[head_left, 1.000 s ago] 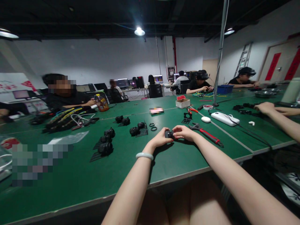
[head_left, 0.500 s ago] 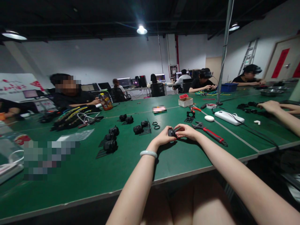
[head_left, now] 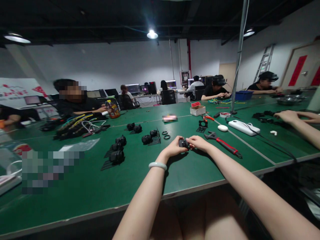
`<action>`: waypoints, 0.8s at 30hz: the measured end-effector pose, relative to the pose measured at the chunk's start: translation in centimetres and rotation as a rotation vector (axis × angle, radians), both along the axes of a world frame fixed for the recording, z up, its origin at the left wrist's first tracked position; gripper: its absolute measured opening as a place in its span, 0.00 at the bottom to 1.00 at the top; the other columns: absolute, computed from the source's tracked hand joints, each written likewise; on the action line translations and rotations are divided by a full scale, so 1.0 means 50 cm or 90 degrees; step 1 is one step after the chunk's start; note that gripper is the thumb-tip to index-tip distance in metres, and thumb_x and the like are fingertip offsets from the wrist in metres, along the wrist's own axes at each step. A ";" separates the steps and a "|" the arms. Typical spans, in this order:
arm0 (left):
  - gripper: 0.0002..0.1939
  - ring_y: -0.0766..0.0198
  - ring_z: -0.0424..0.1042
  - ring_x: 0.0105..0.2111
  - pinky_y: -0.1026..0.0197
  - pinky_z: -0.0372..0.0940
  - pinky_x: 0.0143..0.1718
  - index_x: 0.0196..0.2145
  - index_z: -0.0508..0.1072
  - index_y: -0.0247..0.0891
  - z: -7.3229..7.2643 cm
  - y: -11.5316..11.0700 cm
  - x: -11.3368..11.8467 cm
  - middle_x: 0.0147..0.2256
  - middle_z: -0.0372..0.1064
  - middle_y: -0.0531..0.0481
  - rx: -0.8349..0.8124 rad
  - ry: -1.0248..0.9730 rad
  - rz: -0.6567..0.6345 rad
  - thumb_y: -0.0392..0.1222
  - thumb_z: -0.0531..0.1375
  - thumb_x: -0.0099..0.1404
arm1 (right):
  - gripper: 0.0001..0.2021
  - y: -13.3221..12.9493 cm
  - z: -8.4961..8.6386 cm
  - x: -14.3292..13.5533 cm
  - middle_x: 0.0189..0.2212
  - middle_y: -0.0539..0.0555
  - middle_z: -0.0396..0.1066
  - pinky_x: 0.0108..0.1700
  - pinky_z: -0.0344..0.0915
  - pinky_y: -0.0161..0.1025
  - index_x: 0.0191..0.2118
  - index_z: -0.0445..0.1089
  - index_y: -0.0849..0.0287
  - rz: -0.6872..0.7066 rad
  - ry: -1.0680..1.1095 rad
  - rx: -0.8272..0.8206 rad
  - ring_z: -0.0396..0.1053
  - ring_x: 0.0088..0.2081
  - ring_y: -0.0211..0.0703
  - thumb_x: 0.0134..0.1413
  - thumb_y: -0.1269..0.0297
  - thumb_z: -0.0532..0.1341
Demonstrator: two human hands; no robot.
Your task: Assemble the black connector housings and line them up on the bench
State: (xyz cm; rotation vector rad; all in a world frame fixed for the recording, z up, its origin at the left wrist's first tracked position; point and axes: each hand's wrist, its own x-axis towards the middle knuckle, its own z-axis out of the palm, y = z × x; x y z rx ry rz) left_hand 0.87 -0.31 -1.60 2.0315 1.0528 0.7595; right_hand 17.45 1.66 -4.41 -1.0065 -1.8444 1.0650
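A small black cylindrical part, like a camera lens (head_left: 183, 143), is between my two hands, just above the green table (head_left: 140, 180). My left hand (head_left: 174, 146) is wrapped round its left side. The fingers of my right hand (head_left: 198, 142) pinch its right end; the fingertips partly hide it. Left of my hands lie two black rings (head_left: 166, 137) and several similar black cylindrical pieces (head_left: 117, 156), some on flat slotted brackets. A black square bracket with a round hole (head_left: 203, 124) stands beyond my right hand.
Right of my hands lie a red-handled adjustable wrench (head_left: 226, 145), a white oval object (head_left: 222, 128) and a white power strip (head_left: 244, 127) with a black cable. Farther back are a small box (head_left: 197, 110) and a metal pole (head_left: 237, 66). Another person's hands (head_left: 291, 116) work at the right.
My right hand's fingers have shifted on the black part: they were bent over its top and now pinch its right end. My left hand keeps its hold.
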 end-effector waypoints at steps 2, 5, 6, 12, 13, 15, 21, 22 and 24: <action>0.27 0.70 0.60 0.28 0.66 0.58 0.28 0.40 0.56 0.35 0.002 -0.003 0.001 0.31 0.59 0.52 0.005 -0.001 0.007 0.38 0.60 0.41 | 0.24 0.004 -0.005 -0.002 0.15 0.50 0.61 0.22 0.56 0.29 0.23 0.65 0.67 -0.028 -0.040 0.025 0.59 0.18 0.32 0.45 0.48 0.47; 0.27 0.69 0.61 0.29 0.65 0.58 0.30 0.40 0.57 0.35 0.004 -0.008 0.002 0.30 0.59 0.52 0.007 -0.001 0.013 0.39 0.61 0.41 | 0.25 0.010 -0.013 -0.004 0.15 0.52 0.63 0.22 0.56 0.30 0.23 0.66 0.67 -0.061 -0.074 0.042 0.60 0.18 0.33 0.45 0.47 0.45; 0.28 0.69 0.61 0.29 0.65 0.58 0.30 0.40 0.57 0.35 0.004 -0.009 0.002 0.30 0.59 0.52 0.005 0.000 0.014 0.40 0.61 0.41 | 0.26 0.011 -0.015 -0.005 0.15 0.52 0.63 0.22 0.56 0.30 0.23 0.66 0.67 -0.067 -0.079 0.041 0.60 0.18 0.33 0.45 0.47 0.45; 0.28 0.68 0.61 0.29 0.63 0.58 0.31 0.41 0.57 0.35 0.003 -0.008 0.001 0.30 0.59 0.52 -0.006 0.001 0.023 0.40 0.61 0.41 | 0.25 0.007 -0.010 -0.006 0.15 0.52 0.63 0.21 0.56 0.29 0.24 0.66 0.67 -0.065 -0.047 -0.010 0.61 0.18 0.33 0.44 0.47 0.47; 0.28 0.68 0.61 0.29 0.63 0.58 0.31 0.41 0.57 0.35 0.003 -0.008 0.002 0.30 0.60 0.52 -0.008 -0.001 0.023 0.40 0.61 0.41 | 0.25 0.006 -0.009 -0.005 0.15 0.52 0.63 0.21 0.56 0.29 0.24 0.66 0.67 -0.064 -0.040 -0.016 0.61 0.18 0.33 0.44 0.47 0.48; 0.28 0.68 0.61 0.29 0.63 0.58 0.31 0.41 0.56 0.35 0.003 -0.008 0.002 0.30 0.60 0.52 -0.012 -0.007 0.020 0.40 0.61 0.41 | 0.24 0.003 -0.006 -0.005 0.15 0.51 0.62 0.21 0.56 0.29 0.23 0.66 0.67 -0.062 -0.026 -0.023 0.61 0.18 0.33 0.43 0.47 0.48; 0.28 0.68 0.61 0.28 0.63 0.58 0.30 0.40 0.57 0.35 0.003 -0.009 0.004 0.29 0.59 0.52 -0.017 -0.008 0.022 0.40 0.62 0.40 | 0.22 -0.001 -0.001 -0.004 0.14 0.51 0.62 0.22 0.58 0.30 0.23 0.65 0.67 -0.046 0.035 -0.070 0.59 0.17 0.32 0.42 0.48 0.51; 0.29 0.68 0.61 0.28 0.63 0.59 0.30 0.40 0.57 0.35 0.002 -0.007 0.004 0.29 0.59 0.52 -0.018 -0.008 0.024 0.40 0.62 0.40 | 0.22 -0.002 0.000 -0.004 0.14 0.51 0.62 0.23 0.58 0.30 0.23 0.65 0.67 -0.035 0.054 -0.087 0.59 0.17 0.32 0.42 0.48 0.51; 0.29 0.68 0.61 0.28 0.62 0.59 0.31 0.41 0.56 0.35 -0.003 -0.004 0.003 0.29 0.59 0.52 -0.018 -0.008 0.027 0.40 0.62 0.40 | 0.21 -0.004 0.003 -0.002 0.15 0.51 0.62 0.23 0.59 0.31 0.24 0.65 0.67 -0.004 0.095 -0.123 0.59 0.17 0.31 0.41 0.49 0.52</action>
